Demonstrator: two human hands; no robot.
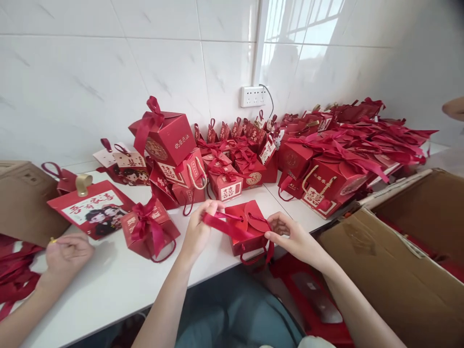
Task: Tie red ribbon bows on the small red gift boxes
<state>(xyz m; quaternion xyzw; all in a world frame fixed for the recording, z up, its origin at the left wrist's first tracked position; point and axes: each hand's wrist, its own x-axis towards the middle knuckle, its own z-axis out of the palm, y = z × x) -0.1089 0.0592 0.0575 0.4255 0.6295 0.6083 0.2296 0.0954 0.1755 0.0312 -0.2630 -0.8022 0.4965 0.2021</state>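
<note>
In front of me on the white table (203,263) sits a small red gift box (250,220), its rounded top flaps folded over each other. A red ribbon (226,227) runs through the flaps. My left hand (200,227) is closed on one length of it, held out above the box's left side. At the box's right edge my right hand (290,237) has its thumb and fingers closed round the ribbon's other side, partly hidden; a loose tail hangs below. Left of my left hand stands a gift box with a tied bow (149,229).
Stacked red boxes (166,140) and rows of bowed boxes (224,176) stand along the wall. A large heap of red boxes (362,145) fills the back right. Open cardboard cartons (391,270) flank the table. Another person's hand (68,253) is at left, holding something small and gold.
</note>
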